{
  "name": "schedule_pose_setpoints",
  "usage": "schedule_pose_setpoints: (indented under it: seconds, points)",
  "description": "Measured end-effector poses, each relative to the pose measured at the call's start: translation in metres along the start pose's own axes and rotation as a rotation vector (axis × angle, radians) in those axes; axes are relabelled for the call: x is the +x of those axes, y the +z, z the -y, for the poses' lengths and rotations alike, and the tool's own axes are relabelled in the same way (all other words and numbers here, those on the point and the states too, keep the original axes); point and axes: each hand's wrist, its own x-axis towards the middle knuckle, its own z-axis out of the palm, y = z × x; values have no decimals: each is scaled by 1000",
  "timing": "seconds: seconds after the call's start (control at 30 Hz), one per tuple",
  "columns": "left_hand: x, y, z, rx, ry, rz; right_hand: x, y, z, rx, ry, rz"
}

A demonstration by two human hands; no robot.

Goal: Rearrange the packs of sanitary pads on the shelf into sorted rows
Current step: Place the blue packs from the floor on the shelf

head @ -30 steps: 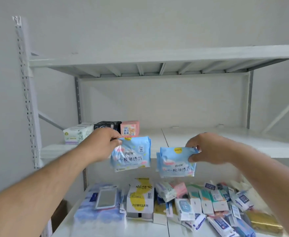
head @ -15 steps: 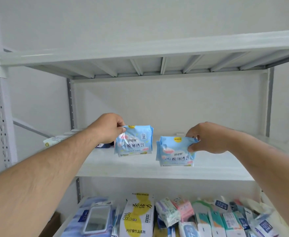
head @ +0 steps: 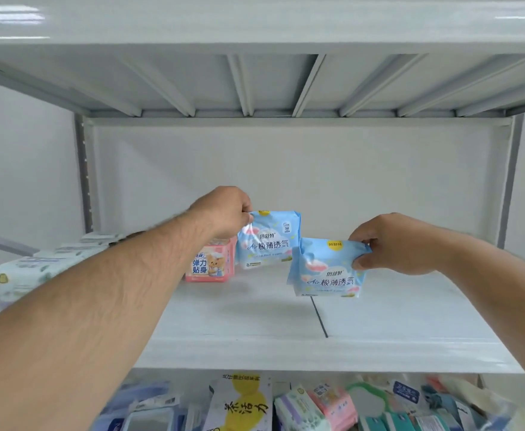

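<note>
Both held packs [head: 267, 241] [head: 326, 270]: light blue w/ pink-white cloud print, yellow dot at top, blue lettering. Pink pack [head: 209, 264] on shelf [head: 255, 321]: white/blue label, bear graphic. Left packs [head: 37, 269]: white w/ pale green leaf print. Shelf: white, dark seam. Lower pile [head: 317, 405]: mixed blue, yellow, pink, green, white.

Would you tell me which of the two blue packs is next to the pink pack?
The blue pack in the left hand; the right hand's pack is apart.
</note>
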Motion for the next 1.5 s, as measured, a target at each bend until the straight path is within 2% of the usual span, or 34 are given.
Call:
schedule_pose_setpoints:
  seconds: [0.43,1.03,1.23,1.5]
  points:
    - [113,75,54,-90,107,84,86,35,-3,60,148,0]
    - [171,141,90,-55,82,228,208,113,9,351,53,31]
    - [175,152,92,-53,85,308,222,145,7,483,48,-87]
    - [179,154,103,-153,134,306,224,160,9,433,60,-190]
